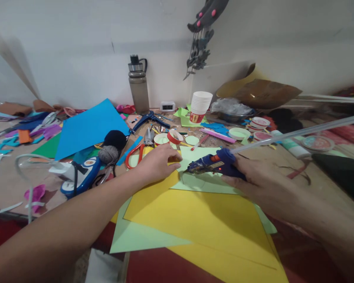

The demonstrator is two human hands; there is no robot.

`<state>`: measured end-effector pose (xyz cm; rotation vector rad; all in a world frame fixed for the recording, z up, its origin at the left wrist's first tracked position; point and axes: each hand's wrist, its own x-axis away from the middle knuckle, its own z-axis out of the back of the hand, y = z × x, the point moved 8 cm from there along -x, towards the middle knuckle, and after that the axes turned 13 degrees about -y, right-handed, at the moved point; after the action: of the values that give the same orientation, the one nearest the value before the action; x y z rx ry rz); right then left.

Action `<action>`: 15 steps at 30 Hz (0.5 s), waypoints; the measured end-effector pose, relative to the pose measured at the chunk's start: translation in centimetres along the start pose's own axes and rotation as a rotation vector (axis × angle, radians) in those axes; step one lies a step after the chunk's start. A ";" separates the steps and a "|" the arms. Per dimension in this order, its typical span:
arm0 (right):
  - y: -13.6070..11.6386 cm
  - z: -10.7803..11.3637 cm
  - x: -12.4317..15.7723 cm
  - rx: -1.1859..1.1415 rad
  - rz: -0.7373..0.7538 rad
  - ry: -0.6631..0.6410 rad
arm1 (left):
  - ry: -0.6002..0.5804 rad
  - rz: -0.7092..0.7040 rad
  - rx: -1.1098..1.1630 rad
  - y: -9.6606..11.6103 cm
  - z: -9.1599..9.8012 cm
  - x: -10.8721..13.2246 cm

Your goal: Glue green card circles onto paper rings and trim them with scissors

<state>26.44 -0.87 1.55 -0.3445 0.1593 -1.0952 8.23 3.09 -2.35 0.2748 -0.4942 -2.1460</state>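
My right hand [250, 179] grips a blue hot glue gun [214, 163], its small red light lit and a long clear glue stick [306, 129] sticking out of the back. The nozzle points left, just above a pale green sheet [224, 186] with a faint round outline on it. Close to the nozzle, my left hand [161, 163] has its thumb and fingers curled together at the edge of yellow paper [157, 186], with a bit of yellow showing between them. Larger yellow sheets [218, 224] lie beneath both hands.
Behind the hands are red-handled scissors [140, 156], a red paper ring [175, 136], stacked paper cups [201, 104] and a water bottle [139, 88]. On the left lie a blue sheet [91, 127], yarn balls [115, 139] and a corded blue device [82, 179].
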 end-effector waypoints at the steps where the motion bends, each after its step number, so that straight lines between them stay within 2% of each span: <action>1: -0.1 -0.1 0.0 -0.019 0.015 -0.007 | 0.003 -0.001 0.002 0.0 0.0 0.0; 9: 1.1 -0.7 0.2 -0.070 0.017 -0.023 | 0.008 -0.014 0.040 0.1 0.0 0.0; 15: 1.0 -0.2 0.3 -0.034 0.000 -0.006 | 0.007 -0.013 0.037 0.0 0.0 0.1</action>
<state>27.40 -0.78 1.02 -0.3777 0.1729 -1.0922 8.18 3.04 -2.35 0.3071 -0.5297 -2.1496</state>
